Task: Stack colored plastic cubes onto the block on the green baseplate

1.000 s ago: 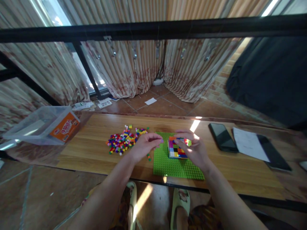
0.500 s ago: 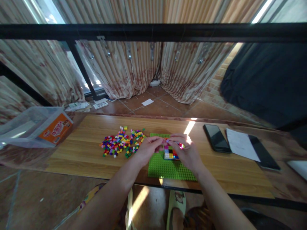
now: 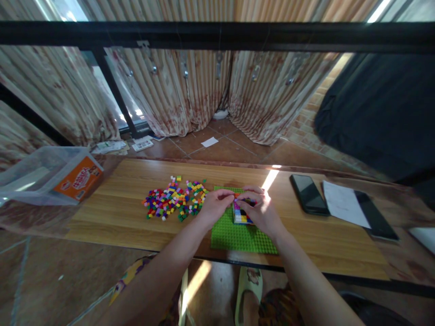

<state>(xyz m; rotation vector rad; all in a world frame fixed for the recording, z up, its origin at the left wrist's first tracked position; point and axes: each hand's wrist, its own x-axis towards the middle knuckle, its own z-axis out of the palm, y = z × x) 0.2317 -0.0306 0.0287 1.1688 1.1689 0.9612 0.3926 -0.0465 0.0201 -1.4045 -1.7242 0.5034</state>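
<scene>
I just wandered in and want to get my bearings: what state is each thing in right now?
Left hand: thumb and finger nearly together; grip unclear
Right hand: fingers curled over the block build
Block build: on the baseplate, partly hidden
Green baseplate: lying flat
Loose bricks: scattered
Clear bin: open-topped
Phone: screen dark
White paper: flat, overlapping a dark slab
Curtains: hanging

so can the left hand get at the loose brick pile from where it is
Probably yes: the loose brick pile lies just beside the left hand, with nothing visible in between, though that hand is positioned by the brick build.
</scene>
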